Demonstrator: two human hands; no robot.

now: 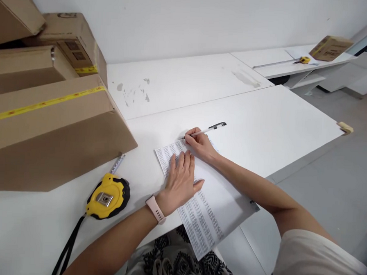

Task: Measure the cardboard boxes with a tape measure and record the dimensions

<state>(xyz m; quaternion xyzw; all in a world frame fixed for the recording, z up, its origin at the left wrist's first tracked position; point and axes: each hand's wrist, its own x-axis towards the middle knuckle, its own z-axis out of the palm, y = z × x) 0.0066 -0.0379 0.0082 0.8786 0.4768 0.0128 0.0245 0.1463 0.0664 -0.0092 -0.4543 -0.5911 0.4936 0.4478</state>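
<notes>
A sheet of paper (220,197) with columns of small handwriting lies on the white table, its near corner hanging past the edge. My left hand (181,182) rests flat on it, fingers stretched out and a pink band on the wrist. In my right hand (200,143) is a pen (216,125) with a clear barrel and black end, gripped between thumb and fingers. Its tip is at the paper's far edge, partly hidden by the fingers. Left of my left hand sits a yellow and black tape measure (109,197), its blade pulled out a little.
Cardboard boxes (64,119) with yellow tape are piled on the left. The white table (249,116) runs right to a corner with a tan guard (345,128). On a farther surface are a second tape measure (304,60) and a small box (331,49).
</notes>
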